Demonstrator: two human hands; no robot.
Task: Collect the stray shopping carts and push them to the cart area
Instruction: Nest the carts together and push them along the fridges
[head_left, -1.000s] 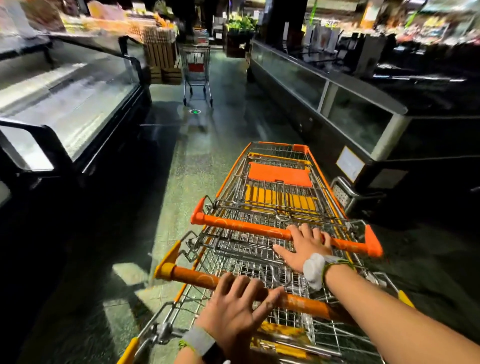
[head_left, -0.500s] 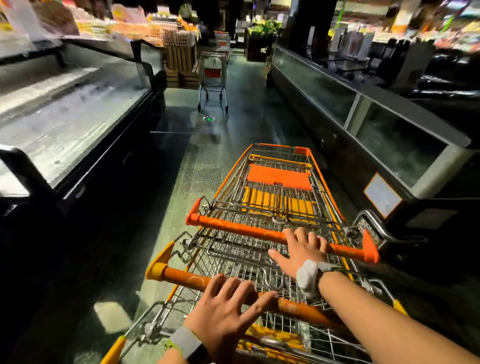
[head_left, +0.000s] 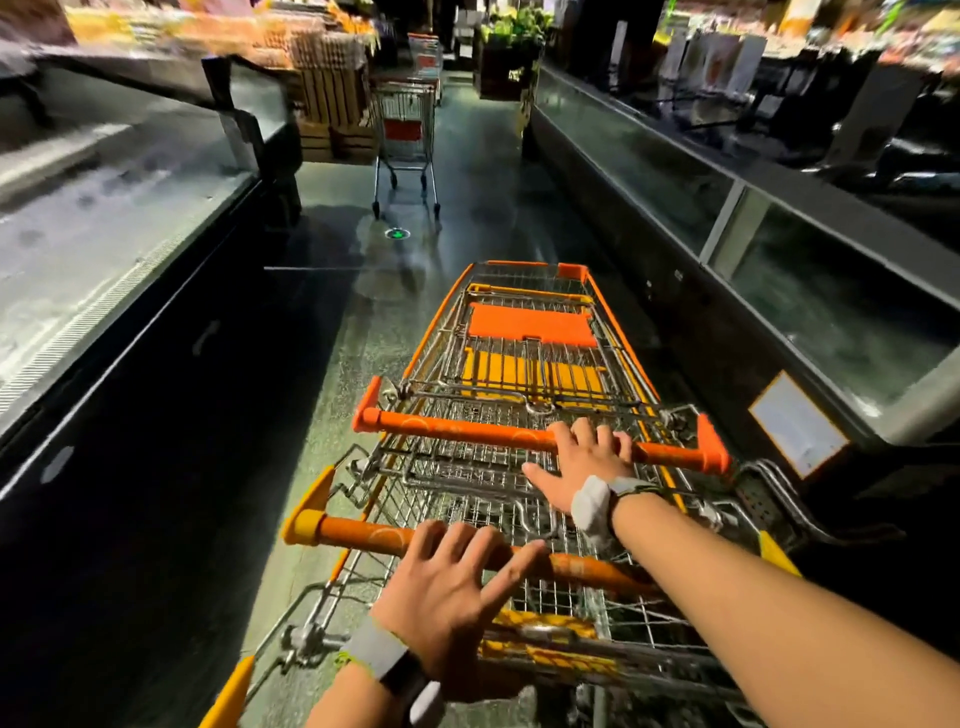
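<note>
Head view: both hands, left hand (head_left: 447, 587) and right hand (head_left: 582, 462), press flat-fingered on nested carts (head_left: 524, 364) pointing lengthwise up-aisle.

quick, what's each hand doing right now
Left hand: open, fingers spread, pressing on the near orange handle.
Right hand: open, fingers laid over the front cart's handle.

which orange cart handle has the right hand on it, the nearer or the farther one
The farther handle: the right hand rests on it with fingers over the bar. The nearer handle, with yellow end caps, is under the left hand.
</note>
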